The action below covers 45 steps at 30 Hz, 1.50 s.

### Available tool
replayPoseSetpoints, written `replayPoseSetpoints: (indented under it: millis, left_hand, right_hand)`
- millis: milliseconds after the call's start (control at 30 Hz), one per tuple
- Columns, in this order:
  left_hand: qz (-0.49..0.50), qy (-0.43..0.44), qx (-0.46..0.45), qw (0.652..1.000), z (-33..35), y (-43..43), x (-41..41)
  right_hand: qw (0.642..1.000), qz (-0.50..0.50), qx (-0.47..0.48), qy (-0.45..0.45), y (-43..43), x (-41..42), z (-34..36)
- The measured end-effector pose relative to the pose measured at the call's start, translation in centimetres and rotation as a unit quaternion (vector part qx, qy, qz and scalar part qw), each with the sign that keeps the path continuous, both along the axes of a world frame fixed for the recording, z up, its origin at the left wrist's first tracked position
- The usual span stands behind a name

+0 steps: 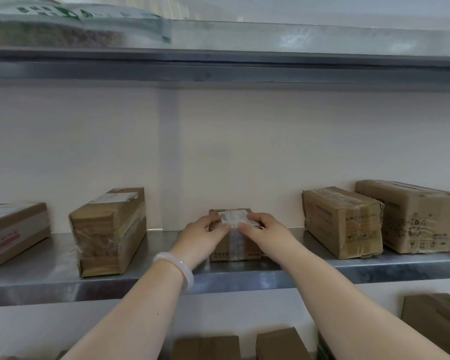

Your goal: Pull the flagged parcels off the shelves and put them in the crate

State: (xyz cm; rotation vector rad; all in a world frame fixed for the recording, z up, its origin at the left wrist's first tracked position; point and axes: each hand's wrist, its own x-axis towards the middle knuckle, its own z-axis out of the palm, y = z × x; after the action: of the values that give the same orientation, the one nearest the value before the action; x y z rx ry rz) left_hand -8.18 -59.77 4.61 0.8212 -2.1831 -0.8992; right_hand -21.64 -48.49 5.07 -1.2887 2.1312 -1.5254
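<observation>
We see both hands on one small cardboard parcel (233, 246), which stands on the metal shelf (63, 281) near its front edge. On top of this parcel there is a white shipping label (233, 217); the print on it is too small to read.

The left hand (203, 233) holds the parcel at its left upper edge, with the fingers curled over the top and the thumb lying toward the label. The right hand (264, 229) holds the right upper edge in the same way, and its thumb almost meets the left thumb at the front of the label. So both hands are closed around the parcel. A white bangle (176, 268) sits on the left wrist.

To the left of the parcel, well apart, stands a taller taped box (107, 235), and further left lies a flat box with white and red tape (13, 232). To the right of the parcel stand two brown cartons, one nearer (343, 222) and one behind it, further right (411, 216); they look to be touching each other.

Above the parcel runs the upper shelf (244, 66), with a blurred green and white bag (63, 24) on it, up and to the left. Below the parcel, under the metal shelf, we see the tops of more cardboard boxes (205, 346). Behind the parcel is a plain white wall (244, 152).
</observation>
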Motion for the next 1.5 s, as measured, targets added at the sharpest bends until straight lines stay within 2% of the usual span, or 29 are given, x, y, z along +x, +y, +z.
replayPoseSetpoints:
  millis: [100,233,333,433,500,567,733,800,867,1067,1200,1267,1333,1400,1500]
  left_hand:
    - [0.012,-0.022,-0.049,0.998,0.4,-0.1,-0.2]
    - [0.057,-0.005,-0.163,0.985,2.0,1.5,-1.7]
    - [0.013,0.028,-0.213,0.977,3.5,4.6,-4.2]
    - [-0.050,0.036,-0.222,0.973,4.5,8.2,-7.3]
    - [-0.083,0.032,-0.202,0.975,4.4,10.0,-9.5]
    - [-0.112,0.021,-0.159,0.981,3.8,11.3,-11.6]
    - [-0.160,0.020,-0.013,0.987,2.1,13.6,-15.3]
    - [-0.159,0.042,0.019,0.986,1.4,14.0,-16.2]
    - [-0.145,0.070,0.028,0.986,0.8,14.1,-16.9]
    - [-0.109,0.180,0.101,0.972,1.7,14.1,-16.1]
    - [-0.108,0.206,0.184,0.955,2.0,14.3,-15.5]
    - [-0.110,0.211,0.191,0.952,2.1,14.4,-15.3]
    - [-0.108,0.223,0.198,0.948,1.9,14.2,-15.2]
    - [-0.107,0.244,0.214,0.940,1.5,14.1,-15.1]
    - [-0.104,0.269,0.224,0.931,0.9,14.1,-14.8]
  right_hand:
    - [0.999,-0.006,-0.010,0.041,0.6,-0.2,0.5]
    - [0.987,-0.044,-0.110,0.108,3.5,-1.2,2.3]
    - [0.964,-0.094,-0.154,0.195,6.5,-2.6,4.3]
    - [0.933,-0.176,-0.182,0.255,9.6,-4.9,6.0]
    - [0.928,-0.222,-0.173,0.244,11.4,-7.2,6.2]
    - [0.940,-0.240,-0.129,0.204,12.5,-9.4,5.3]
    - [0.974,-0.208,-0.082,0.040,13.3,-12.5,1.9]
    - [0.980,-0.189,-0.064,-0.009,13.4,-13.0,1.0]
    - [0.984,-0.166,-0.057,-0.022,13.6,-13.3,0.2]
    - [0.988,-0.089,-0.123,0.012,14.0,-13.1,-0.2]
    - [0.977,-0.060,-0.142,0.146,13.9,-12.2,0.0]
    - [0.967,-0.053,-0.127,0.215,13.9,-12.0,-0.1]
    - [0.962,-0.036,-0.112,0.247,14.0,-11.7,-0.3]
    - [0.960,-0.015,-0.111,0.258,14.2,-11.5,-0.4]
    - [0.964,-0.034,-0.162,0.210,14.6,-11.6,-0.4]
